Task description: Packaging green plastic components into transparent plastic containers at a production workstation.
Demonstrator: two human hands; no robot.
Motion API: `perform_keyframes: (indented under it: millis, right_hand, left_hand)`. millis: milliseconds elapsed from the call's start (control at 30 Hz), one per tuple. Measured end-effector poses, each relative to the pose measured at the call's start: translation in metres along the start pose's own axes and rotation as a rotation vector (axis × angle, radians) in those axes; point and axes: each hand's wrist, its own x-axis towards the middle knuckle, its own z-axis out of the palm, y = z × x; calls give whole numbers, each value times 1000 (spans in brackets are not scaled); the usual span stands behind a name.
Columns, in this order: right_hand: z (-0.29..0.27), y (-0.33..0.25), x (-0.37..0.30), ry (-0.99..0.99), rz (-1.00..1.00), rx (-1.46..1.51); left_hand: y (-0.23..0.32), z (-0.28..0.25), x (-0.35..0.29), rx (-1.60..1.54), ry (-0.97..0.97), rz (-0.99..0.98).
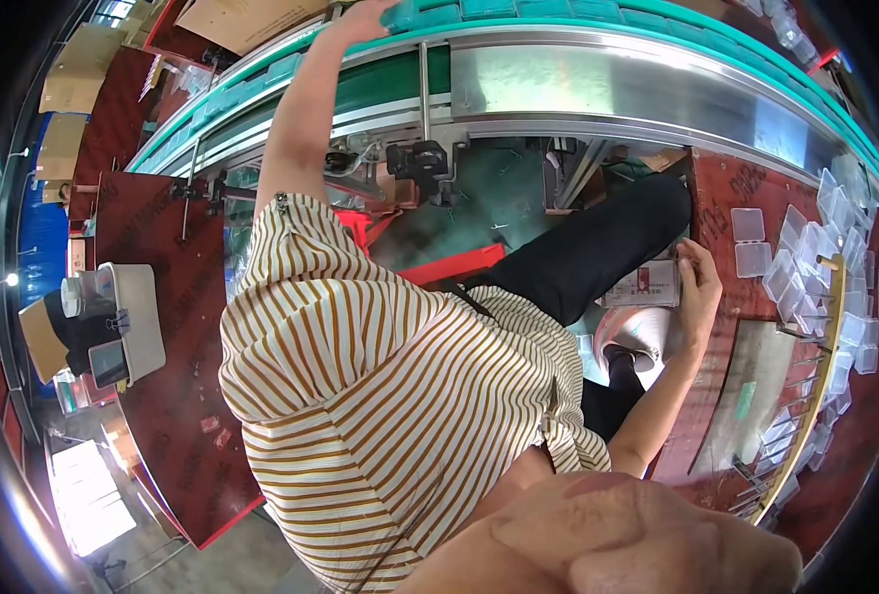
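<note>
My left hand (363, 20) is stretched out to the conveyor, at the top of the picture. Its fingers close on a clear plastic box (400, 17) there, and the picture's edge cuts them off in part. On the turquoise belt, similar clear boxes (543, 9) stand in a row. My right hand (699, 287) is low beside the red table's edge, empty, its fingers loosely bent and apart. Right beside it is a flat pack with a printed label (647, 284), above a whitish round container (637, 327). I cannot tell whether the hand touches the pack.
Loose clear boxes (811, 262) pile up on the right red table (726, 213), behind a yellow bar with pegs (816, 366). An open clear box (751, 243) lies apart from them. At left, a white bin (140, 317) stands on another red table (187, 436). A metal rail (637, 79) fronts the conveyor.
</note>
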Motion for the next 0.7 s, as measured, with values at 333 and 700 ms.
perform_keyframes:
  millis: [333, 700]
  right_hand:
    - [-1, -3, -1, -1, -8, -5]
    - [-8, -18, -22, 80, -18, 113]
  left_hand:
    - [-57, -2, 1, 236, -40, 28]
    - [-14, -64, -35, 175, 162, 47]
